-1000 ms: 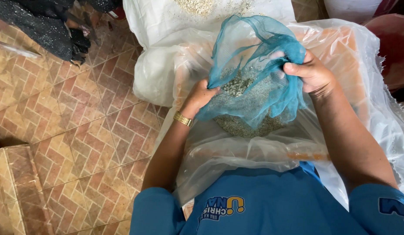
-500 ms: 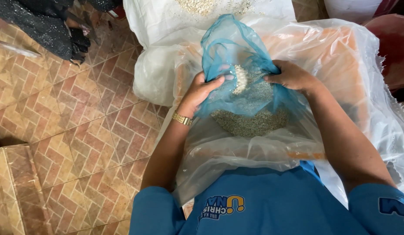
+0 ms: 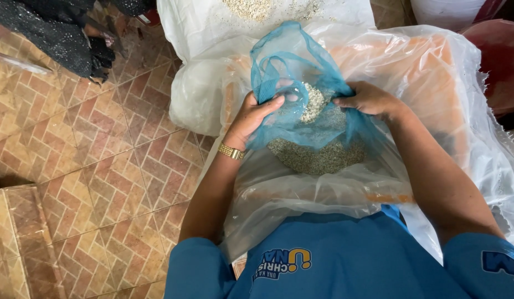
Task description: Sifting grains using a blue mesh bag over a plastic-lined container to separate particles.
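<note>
The left hand [image 3: 258,113] sits just left of the frame's centre, fingers curled shut on the edge of a blue mesh bag [image 3: 301,88], thumb pressing the net from the front; a gold wristband [image 3: 231,151] circles its wrist. The right hand [image 3: 368,99], right of centre, is closed on the opposite edge of the same bag, knuckles up. Between them the net sags open over a mound of pale grain [image 3: 318,149] that fills its bottom, resting on the lap at mid-frame.

The mesh looks soft, limp and thin — it will fold wherever it is not held, and the loose grain likely makes the bottom heavy and shifting. A grip on the gathered rim, both sides at once as now, seems the safest hold; pinching the belly would probably let the grain slump.

Under the bag spreads a clear plastic sheet [image 3: 434,83] over an orange surface. At top centre lies a white sack [image 3: 201,27] with more grain on it — patterned floor tiles [image 3: 102,166] fill the left.
</note>
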